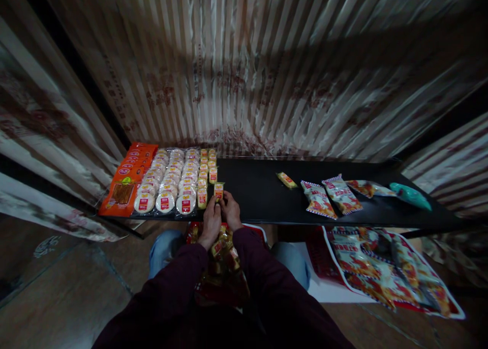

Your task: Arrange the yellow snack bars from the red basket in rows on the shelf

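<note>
My left hand and my right hand are close together at the front edge of the black shelf. Between their fingertips they hold a small yellow snack packet with a red label. It stands just right of rows of similar yellow packets. Further left lie overlapping rows of round white packaged crackers and orange snack bags. Below my hands, between my knees, is a red basket holding more yellow packets.
On the shelf's right side lie a single yellow packet, white-and-orange snack bags and a green bag. A red basket with a white rim full of snack bags is at the lower right. A pleated curtain hangs behind.
</note>
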The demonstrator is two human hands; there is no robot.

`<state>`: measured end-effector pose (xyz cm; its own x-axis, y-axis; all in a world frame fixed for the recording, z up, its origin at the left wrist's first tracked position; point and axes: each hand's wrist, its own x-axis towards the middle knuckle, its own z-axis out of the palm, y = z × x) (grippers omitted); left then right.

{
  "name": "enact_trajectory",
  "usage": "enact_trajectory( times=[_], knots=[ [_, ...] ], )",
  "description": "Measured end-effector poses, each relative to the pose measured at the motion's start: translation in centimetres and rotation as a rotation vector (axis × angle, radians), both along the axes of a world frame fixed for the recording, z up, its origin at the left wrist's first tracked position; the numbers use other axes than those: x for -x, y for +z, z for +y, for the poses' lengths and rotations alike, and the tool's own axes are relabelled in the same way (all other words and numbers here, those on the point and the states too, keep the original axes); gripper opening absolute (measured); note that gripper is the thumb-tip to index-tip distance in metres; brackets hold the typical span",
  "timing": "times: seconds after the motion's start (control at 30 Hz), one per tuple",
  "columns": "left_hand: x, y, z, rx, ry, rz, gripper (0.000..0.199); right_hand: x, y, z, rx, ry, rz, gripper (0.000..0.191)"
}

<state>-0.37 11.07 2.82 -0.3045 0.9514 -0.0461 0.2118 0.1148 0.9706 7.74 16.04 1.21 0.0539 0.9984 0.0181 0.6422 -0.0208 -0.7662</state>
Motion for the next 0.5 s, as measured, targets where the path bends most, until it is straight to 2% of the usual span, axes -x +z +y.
enact_trajectory(
  times=[0.5],
  knots=[
    [-0.8, -1.3, 3.4, -0.014, 0.015, 0.078, 0.05, 0.9, 0.1, 2.8, -0.014, 0.079, 0.061, 0.037]
  ],
)
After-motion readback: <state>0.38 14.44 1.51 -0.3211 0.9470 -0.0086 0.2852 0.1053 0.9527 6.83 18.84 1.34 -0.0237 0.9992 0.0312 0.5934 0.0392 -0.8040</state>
